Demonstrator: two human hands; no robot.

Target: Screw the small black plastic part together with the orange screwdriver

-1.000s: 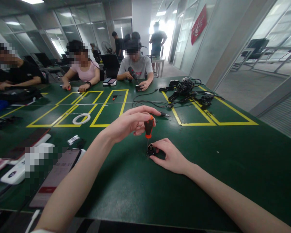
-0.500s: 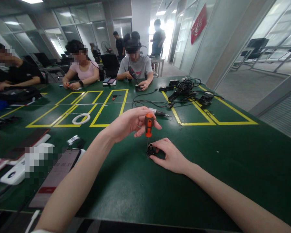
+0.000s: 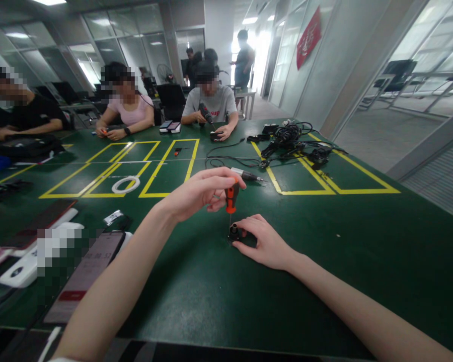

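Observation:
My left hand (image 3: 202,191) is closed around the top of a screwdriver (image 3: 231,200) with an orange and dark grey handle. The screwdriver stands nearly upright, and its thin shaft points down at a small black part (image 3: 234,234). That part has a short metallic tube on it and rests on the green table (image 3: 287,306). From the right, my right hand (image 3: 266,241) pinches the black part between thumb and fingers. Exactly where the screwdriver tip meets the part is too small to make out.
Behind my left hand lies a grey and black pen-like tool (image 3: 249,176). A tangle of black cables (image 3: 287,138) is at the back right. To the left are a tape roll (image 3: 126,184), a phone (image 3: 85,276) and a white power strip (image 3: 41,251). People sit across the table.
The fingers of my left hand have shifted over the top of the screwdriver handle, hiding more of it. My right hand and the black part have stayed in place.

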